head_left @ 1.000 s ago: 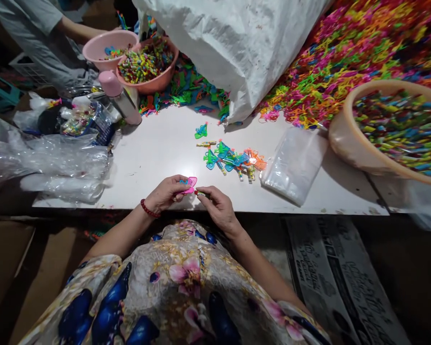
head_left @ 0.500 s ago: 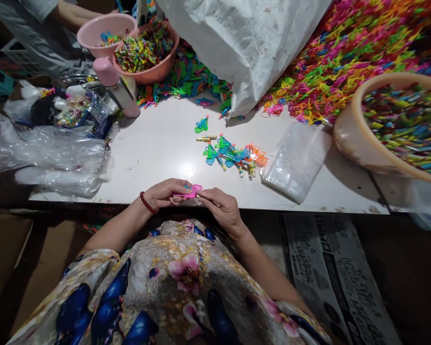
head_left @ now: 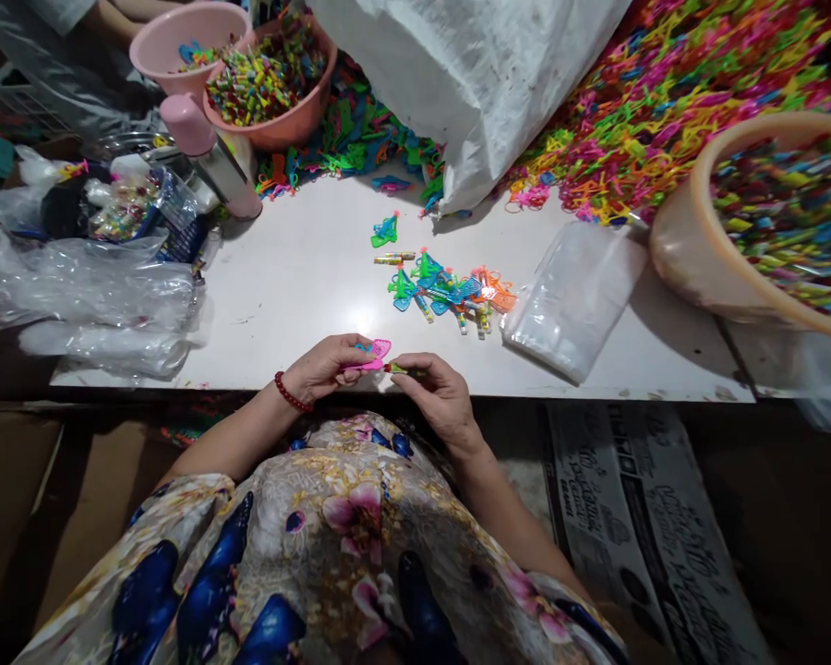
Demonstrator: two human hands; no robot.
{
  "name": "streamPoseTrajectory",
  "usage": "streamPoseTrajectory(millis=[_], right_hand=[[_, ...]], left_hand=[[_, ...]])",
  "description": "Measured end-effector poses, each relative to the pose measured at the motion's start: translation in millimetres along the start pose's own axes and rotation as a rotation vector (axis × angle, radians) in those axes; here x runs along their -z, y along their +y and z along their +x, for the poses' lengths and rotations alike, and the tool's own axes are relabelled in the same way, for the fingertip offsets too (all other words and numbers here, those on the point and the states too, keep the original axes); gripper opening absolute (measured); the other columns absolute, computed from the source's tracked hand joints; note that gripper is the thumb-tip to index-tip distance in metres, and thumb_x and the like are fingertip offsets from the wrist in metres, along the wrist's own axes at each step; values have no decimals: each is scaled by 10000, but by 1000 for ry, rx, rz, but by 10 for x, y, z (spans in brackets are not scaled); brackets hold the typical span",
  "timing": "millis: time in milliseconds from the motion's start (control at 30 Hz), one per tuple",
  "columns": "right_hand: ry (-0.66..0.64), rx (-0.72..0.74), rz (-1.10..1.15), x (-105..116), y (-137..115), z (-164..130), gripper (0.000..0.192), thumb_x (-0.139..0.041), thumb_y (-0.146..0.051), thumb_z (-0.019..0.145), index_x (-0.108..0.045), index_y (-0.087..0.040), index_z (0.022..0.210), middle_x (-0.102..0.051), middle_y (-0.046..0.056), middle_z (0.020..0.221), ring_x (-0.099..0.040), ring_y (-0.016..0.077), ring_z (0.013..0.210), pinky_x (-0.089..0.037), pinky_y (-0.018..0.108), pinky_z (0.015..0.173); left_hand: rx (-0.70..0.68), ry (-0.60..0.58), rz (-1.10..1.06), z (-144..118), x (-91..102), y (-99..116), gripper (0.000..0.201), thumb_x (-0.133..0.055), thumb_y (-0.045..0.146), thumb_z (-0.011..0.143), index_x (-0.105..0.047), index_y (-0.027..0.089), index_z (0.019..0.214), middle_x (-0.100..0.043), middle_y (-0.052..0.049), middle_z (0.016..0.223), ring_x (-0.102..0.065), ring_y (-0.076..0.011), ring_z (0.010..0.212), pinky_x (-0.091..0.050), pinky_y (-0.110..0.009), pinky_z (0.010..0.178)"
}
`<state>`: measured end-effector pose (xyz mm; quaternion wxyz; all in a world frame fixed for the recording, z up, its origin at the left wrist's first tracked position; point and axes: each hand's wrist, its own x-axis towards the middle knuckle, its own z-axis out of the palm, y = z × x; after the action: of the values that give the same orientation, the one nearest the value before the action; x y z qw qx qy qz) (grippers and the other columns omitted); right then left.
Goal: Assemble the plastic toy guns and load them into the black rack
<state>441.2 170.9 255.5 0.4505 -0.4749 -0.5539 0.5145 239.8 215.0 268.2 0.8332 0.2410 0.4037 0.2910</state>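
Observation:
My left hand (head_left: pixel 322 368) pinches a small pink plastic toy piece (head_left: pixel 374 352) at the near edge of the white table (head_left: pixel 297 277). My right hand (head_left: pixel 438 395) holds a thin green and yellow stick (head_left: pixel 403 369) with its tip right at the pink piece. Both hands sit close together above my lap. A small heap of finished coloured toys (head_left: pixel 450 294) lies on the table just beyond my hands, with one green piece (head_left: pixel 386 231) and a loose stick (head_left: pixel 394 259) beside it.
A stack of clear bags (head_left: pixel 568 305) lies right of the heap. A large bowl of coloured sticks (head_left: pixel 768 222) stands far right, behind it a mass of coloured pieces (head_left: pixel 665 83). A white sack (head_left: pixel 471 74), pink bowls (head_left: pixel 277 83), a bottle (head_left: pixel 211 152), plastic wrap (head_left: pixel 97 296) and another person's arm (head_left: pixel 138 9) fill the back and left.
My hands closed together on the pink piece half a second ago; now the right hand has drawn slightly right and the green stick shows at the piece's end. The view drifted slightly.

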Motion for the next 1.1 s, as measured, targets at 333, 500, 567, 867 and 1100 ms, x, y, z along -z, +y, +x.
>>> streamPoseTrajectory(millis=[333,500,567,867,1100], right_hand=[[-51,91,-33,65,43,2,194,-748,-402,855,-730,-242,964,-728,52,974,-672,198,957,-557,364,901],[-44,87,-70,103,35,7,171,-741,-385,862,-734,-237,949,-721,40,924,-670,177,871,-555,326,824],[-43,64,-103,114,25,11,189,-736,-400,864,-739,-231,948,-721,36,893,-665,172,826,-552,317,785],[-112,22,-118,135,70,23,243,-700,-434,891,-754,-219,990,-749,42,897,-683,174,813,-559,305,765],[-51,58,-238,212,84,89,202,-709,-406,881,-755,-220,945,-757,41,872,-692,174,785,-556,301,739]], left_hand=[[129,-112,-100,56,25,-31,205,-794,144,703,-639,84,823,-482,59,506,-300,17,367,-154,-116,349],[94,-59,-122,77,24,-59,187,-789,126,694,-653,82,816,-507,43,540,-310,17,376,-163,-118,348],[85,-58,-119,84,21,-77,197,-797,138,689,-660,82,820,-499,44,535,-310,14,375,-155,-119,346],[127,-143,-87,108,29,-89,133,-767,171,739,-671,83,765,-446,53,499,-270,14,371,-154,-109,339],[253,-206,-48,25,-50,-117,211,-813,152,676,-661,89,809,-557,18,567,-336,10,355,-168,-113,333]])
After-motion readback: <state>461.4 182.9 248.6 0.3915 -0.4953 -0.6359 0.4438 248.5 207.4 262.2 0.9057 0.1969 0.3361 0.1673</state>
